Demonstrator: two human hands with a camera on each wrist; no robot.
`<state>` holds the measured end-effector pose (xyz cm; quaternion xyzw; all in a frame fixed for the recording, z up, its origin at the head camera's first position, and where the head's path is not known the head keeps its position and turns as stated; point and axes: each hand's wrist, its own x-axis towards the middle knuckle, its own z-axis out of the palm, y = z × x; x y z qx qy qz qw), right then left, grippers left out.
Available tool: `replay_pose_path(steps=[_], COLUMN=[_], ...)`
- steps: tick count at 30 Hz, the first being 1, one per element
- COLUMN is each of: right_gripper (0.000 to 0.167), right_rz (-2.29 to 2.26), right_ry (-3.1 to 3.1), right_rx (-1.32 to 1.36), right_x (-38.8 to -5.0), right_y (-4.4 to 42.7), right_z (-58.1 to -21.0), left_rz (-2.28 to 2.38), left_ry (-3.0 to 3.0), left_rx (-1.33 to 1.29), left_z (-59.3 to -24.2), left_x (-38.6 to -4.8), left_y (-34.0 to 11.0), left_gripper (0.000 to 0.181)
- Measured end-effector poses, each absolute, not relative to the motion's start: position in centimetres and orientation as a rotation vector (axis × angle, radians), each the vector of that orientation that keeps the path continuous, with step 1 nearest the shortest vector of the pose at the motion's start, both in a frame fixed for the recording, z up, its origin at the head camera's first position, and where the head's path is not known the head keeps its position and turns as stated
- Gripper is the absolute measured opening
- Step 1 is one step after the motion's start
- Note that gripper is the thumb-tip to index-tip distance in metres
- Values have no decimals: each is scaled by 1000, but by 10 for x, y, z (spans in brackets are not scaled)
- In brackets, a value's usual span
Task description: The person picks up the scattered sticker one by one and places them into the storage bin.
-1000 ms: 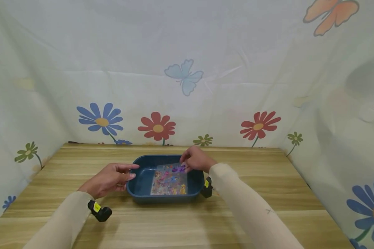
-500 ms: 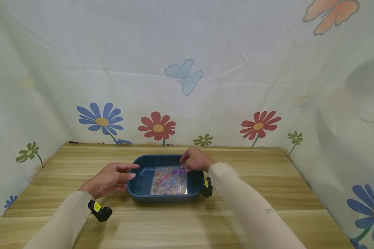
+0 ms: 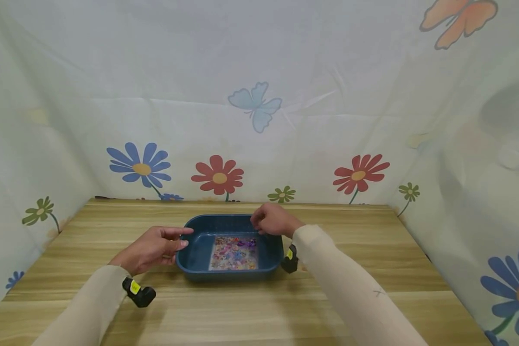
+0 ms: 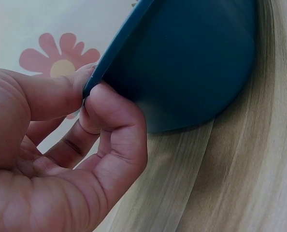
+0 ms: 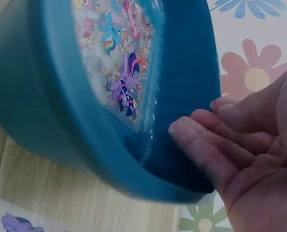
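A dark blue oblong plastic basin (image 3: pixel 229 276) stands on the table. On its bottom lies a clear sheet (image 3: pixel 233 253) printed with small colourful cartoon ponies; a larger purple pony shows at one corner in the right wrist view. My left hand (image 3: pixel 149 247) pinches the basin's left rim between thumb and bent fingers, as the left wrist view shows. Over the far right rim hovers my right hand (image 3: pixel 274 220), its loosely bent fingertips just inside the basin, apart from the sheet. Nothing is held there; whether its thumb touches the rim I cannot tell. Wet-looking glints line the basin's inside.
The wooden table (image 3: pixel 216 312) extends around the basin. Beside it in the right wrist view lies another clear piece (image 5: pixel 19 223) with a purple figure, cut off by the frame. A flowered curtain (image 3: pixel 177 120) hangs behind the table and along both sides.
My right hand has let go of the pony sheet's far right corner and lifted slightly away. The sheet has settled flat on the basin's bottom. The left hand stays put.
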<state>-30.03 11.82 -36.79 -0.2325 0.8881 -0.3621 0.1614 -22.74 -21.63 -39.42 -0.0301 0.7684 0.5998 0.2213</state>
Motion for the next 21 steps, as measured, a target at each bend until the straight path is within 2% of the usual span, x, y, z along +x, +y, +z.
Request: replay_pose_path(steps=[5, 21], right_gripper=[24, 29], right_rz=[-1215, -1411], right_ry=[2436, 2334], right_rx=[-585, -527], right_x=[-298, -301], right_y=[125, 148], right_z=[-366, -363], left_rz=[1663, 1663], left_ry=[2115, 2105], left_rx=[-66, -60], left_z=[-395, -396], left_x=[-227, -228], left_y=[-217, -217], left_gripper=[61, 61])
